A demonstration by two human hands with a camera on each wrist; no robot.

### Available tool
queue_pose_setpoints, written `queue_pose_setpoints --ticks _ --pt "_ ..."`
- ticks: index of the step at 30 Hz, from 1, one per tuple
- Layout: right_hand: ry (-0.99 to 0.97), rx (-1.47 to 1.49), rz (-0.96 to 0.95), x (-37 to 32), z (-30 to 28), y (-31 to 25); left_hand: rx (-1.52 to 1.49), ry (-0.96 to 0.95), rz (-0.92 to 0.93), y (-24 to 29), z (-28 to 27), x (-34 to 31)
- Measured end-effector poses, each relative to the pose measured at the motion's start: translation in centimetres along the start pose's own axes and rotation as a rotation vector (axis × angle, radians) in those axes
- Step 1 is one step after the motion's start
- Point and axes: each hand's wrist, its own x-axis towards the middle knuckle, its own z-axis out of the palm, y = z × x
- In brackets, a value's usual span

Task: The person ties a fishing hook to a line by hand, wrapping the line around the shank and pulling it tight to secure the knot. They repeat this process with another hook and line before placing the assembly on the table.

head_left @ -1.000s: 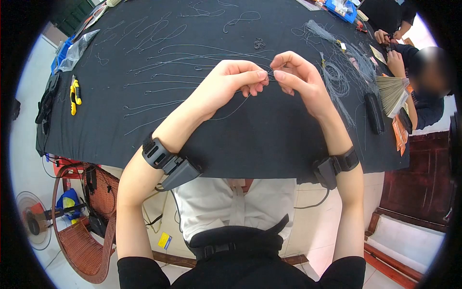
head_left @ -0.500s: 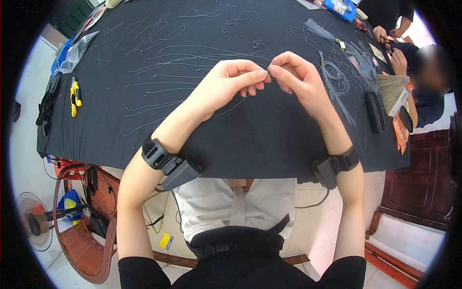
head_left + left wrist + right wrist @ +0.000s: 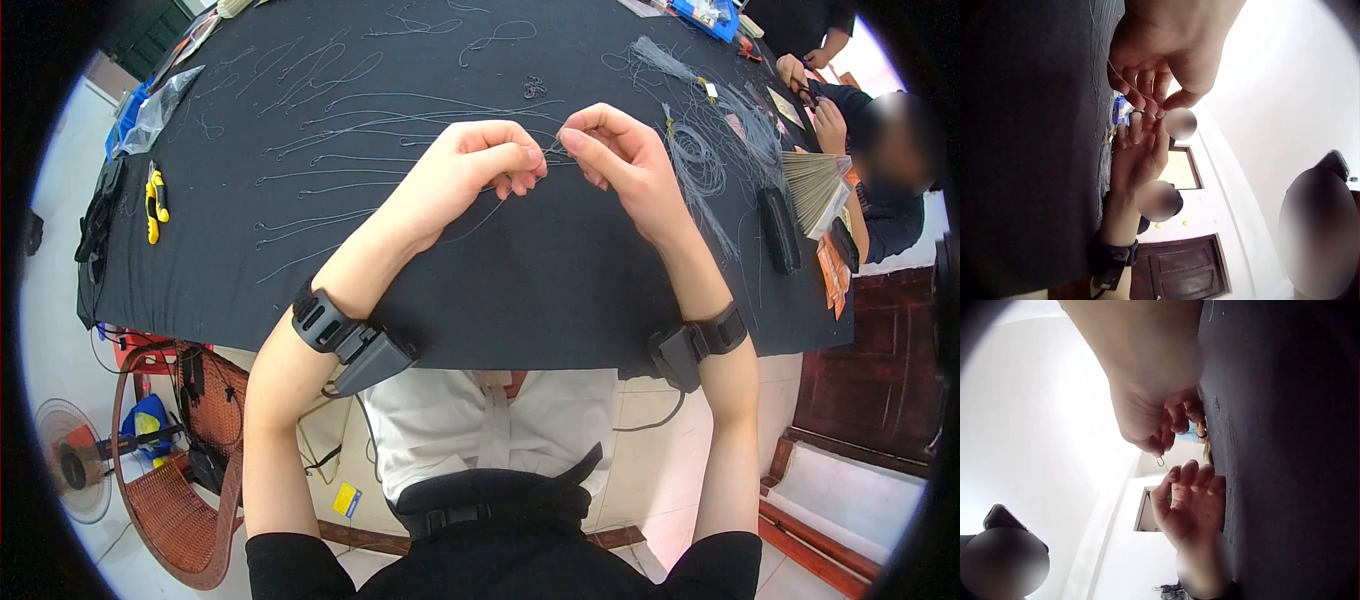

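Over the black cloth, both hands face each other with fingertips a small gap apart. My right hand [image 3: 632, 165] pinches a small fish hook [image 3: 1160, 462] between thumb and index finger, its bend sticking out below the fingertips in the right wrist view. My left hand [image 3: 468, 172] pinches a thin fishing line [image 3: 1124, 80] between thumb and fingertips. In the left wrist view that line runs across the fingers toward the table. Several hooked lines [image 3: 350, 187] lie side by side left of and behind the left hand. Behind the hands lies a small heap of dark hooks [image 3: 535, 87].
Yellow-handled pliers [image 3: 154, 205] and a clear plastic bag [image 3: 165, 112] lie at the left. On the right are coiled clear lines [image 3: 697, 165], a black case [image 3: 777, 232] and a fanned stack of cards [image 3: 812, 195]. Another person's hands [image 3: 828, 128] work at the right edge.
The fingertips came together half a second ago, and now the left hand has drawn back slightly left. The right hand stays nearly in place, pinching the hook.
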Motion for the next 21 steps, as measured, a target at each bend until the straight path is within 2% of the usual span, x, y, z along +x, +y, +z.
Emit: queue_pose_setpoints --ticks 5,11,14,21 --pt "-0.004 -0.023 0.004 0.04 -0.05 0.05 0.015 -0.032 -0.012 -0.05 -0.41 -0.03" --pt "-0.022 -0.040 -0.040 0.01 0.05 -0.17 0.058 0.083 -0.055 0.37 0.32 -0.08" --pt "-0.022 -0.045 -0.043 -0.01 0.16 -0.26 0.016 0.055 -0.003 0.09 0.16 0.03" --pt "-0.016 -0.034 -0.060 0.00 0.36 -0.20 -0.067 0.081 -0.031 0.00 0.24 -0.04"
